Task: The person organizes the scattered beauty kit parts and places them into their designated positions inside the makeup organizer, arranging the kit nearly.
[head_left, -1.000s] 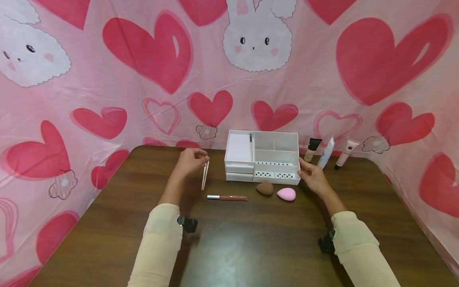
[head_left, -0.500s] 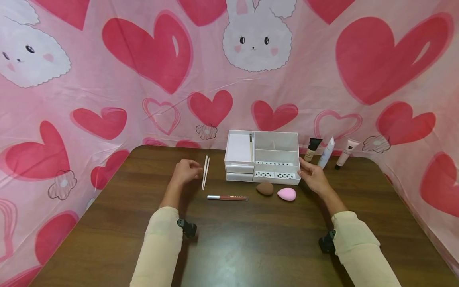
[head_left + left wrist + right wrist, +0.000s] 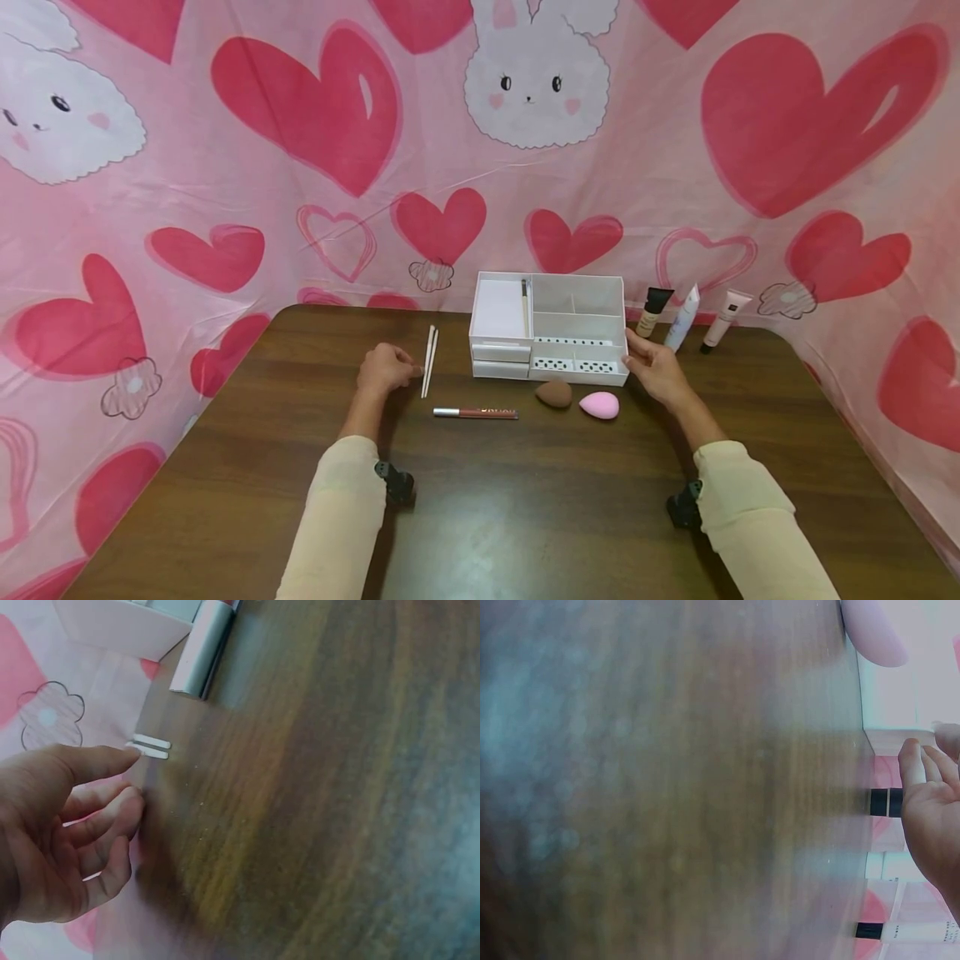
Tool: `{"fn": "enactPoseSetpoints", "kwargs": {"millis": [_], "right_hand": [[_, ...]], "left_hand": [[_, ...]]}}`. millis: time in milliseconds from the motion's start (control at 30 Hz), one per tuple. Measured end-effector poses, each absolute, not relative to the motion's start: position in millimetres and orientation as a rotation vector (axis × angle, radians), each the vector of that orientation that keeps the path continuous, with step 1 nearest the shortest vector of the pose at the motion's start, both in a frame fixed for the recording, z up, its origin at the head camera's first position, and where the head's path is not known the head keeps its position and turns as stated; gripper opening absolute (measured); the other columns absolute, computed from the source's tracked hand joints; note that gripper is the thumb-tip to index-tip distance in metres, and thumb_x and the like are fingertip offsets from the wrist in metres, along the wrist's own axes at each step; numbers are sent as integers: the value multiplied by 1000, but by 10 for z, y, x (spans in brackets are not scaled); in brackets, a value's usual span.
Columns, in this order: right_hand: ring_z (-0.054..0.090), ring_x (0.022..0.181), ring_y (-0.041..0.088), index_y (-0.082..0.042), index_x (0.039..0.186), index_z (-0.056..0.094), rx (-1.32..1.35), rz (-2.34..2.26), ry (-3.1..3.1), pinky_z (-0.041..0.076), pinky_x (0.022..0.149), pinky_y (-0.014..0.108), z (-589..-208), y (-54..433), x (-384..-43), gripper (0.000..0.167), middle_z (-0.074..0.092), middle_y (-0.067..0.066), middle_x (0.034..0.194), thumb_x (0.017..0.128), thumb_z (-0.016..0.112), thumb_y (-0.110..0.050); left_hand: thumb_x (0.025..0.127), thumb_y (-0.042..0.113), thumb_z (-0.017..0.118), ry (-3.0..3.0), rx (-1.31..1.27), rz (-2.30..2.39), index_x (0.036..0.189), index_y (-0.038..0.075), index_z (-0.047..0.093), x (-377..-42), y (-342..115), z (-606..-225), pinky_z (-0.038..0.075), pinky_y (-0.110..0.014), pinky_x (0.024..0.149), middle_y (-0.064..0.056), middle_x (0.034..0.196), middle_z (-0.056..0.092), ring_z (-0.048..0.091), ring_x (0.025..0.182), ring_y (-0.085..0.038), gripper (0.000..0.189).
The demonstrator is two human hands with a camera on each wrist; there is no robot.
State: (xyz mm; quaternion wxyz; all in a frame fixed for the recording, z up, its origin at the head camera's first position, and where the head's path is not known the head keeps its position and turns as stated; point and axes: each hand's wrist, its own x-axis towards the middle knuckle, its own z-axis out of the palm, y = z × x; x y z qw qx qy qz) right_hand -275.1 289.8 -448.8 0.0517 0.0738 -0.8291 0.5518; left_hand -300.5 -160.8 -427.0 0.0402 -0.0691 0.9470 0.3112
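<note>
Two thin white sticks (image 3: 430,362) lie side by side on the table, left of a white makeup organizer (image 3: 501,307). My left hand (image 3: 386,369) is just left of them, fingers loosely bent. In the left wrist view the thumb tip reaches the sticks (image 3: 154,745); whether it touches them I cannot tell. My right hand (image 3: 655,367) rests its fingertips against the organizer's right side, thumb near the front corner. A slim makeup brush (image 3: 525,307) stands in a narrow slot of the organizer.
A lip gloss tube (image 3: 476,413) lies in front of the organizer, near a brown makeup sponge (image 3: 554,395) and a pink sponge (image 3: 600,406). Right of the organizer stand a black-capped tube (image 3: 654,312), a white tube (image 3: 682,319) and a pale pink tube (image 3: 726,322). Patterned cloth hangs behind.
My left hand drew back from the sticks' upper ends, leaving them on the table, then moved slightly down beside their middle. The right hand stayed at the organizer.
</note>
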Motion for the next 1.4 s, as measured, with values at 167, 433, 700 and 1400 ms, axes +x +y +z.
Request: {"fn": "enactPoseSetpoints", "kwargs": {"millis": [167,433,700,1400], "right_hand": [[50,118,-13,12,150,34,219,1681,-2528,42,87,-5,-4480,2899,-2744,56,37,33,153,98,55,7],[49,117,-14,12,150,34,220,1666,-2536,41,87,-5,-4484,2913,-2744,57,36,33,153,98,55,7],[49,113,-18,13,150,34,233,1676,-2514,41,86,-5,-4489,2910,-2739,56,37,34,152,98,55,8],[43,140,31,12,151,32,212,1664,-2543,41,88,-5,-4482,2884,-2746,57,35,31,155,98,53,8]], "left_hand": [[83,33,80,2902,-244,925,91,12,80,-2997,-1590,-4288,47,-33,66,-3,68,75,69,81,-27,23],[81,38,81,2899,-271,914,87,15,81,-2993,-1563,-4282,46,-33,65,-3,71,75,68,83,-27,25],[80,34,81,2918,-259,889,81,12,79,-2989,-1547,-4283,49,-36,66,-5,76,76,67,84,-29,22],[79,30,78,2896,-252,818,80,11,78,-3006,-1521,-4219,43,-30,55,-3,65,72,63,63,-20,19]]}}
